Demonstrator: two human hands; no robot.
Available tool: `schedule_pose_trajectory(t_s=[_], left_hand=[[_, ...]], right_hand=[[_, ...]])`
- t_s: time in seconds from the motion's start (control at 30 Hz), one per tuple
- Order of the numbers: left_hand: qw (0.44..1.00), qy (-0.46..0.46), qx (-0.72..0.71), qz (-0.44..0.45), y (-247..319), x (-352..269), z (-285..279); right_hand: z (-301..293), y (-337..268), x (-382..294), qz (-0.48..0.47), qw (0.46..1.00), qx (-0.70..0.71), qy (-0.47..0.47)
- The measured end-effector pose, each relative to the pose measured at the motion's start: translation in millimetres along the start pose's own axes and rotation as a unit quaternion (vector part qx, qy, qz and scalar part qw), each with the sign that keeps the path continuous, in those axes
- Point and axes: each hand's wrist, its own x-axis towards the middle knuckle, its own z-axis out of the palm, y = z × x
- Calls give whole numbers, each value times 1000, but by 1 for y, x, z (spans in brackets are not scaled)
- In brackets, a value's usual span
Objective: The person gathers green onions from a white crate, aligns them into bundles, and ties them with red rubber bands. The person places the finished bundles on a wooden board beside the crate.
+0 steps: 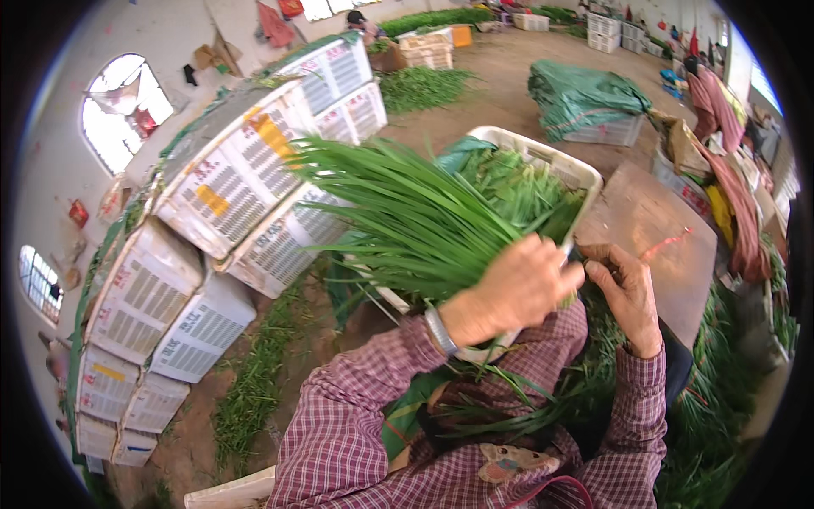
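Note:
My left hand (518,289), with a silver band at the wrist, is closed around the stem end of a big bunch of long green leaves (407,216), like garlic chives. The leaves fan out to the upper left, over a white plastic crate (591,175). Inside that crate lie shorter cut greens (521,188) and a piece of green plastic sheet (463,153). Just right of the bunch's base, my right hand (613,280) is raised with thumb and forefinger close together; whether something thin is between them cannot be told.
Stacked white crates (235,172) curve along the left. A brown board (655,235) with a red tie (664,245) lies at right, near heaped greens (718,394). Cuttings (254,382) litter the floor. A green-covered crate (585,105) stands beyond; people (715,95) are farther off.

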Motion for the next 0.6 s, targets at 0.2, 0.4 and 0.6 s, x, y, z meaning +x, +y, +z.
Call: schedule_pose_trajectory(t_s=[0.2,0.4,0.6], left_hand=[[971,24,-218,91,136,-26,148],[955,-155,-220,123,170,-39,178],[972,-149,-104,146,175,-47,183]], right_hand=[[-15,15,-45,89,996,10,23],[0,50,-75,155,988,20,8],[24,59,-69,132,991,-12,-33]])
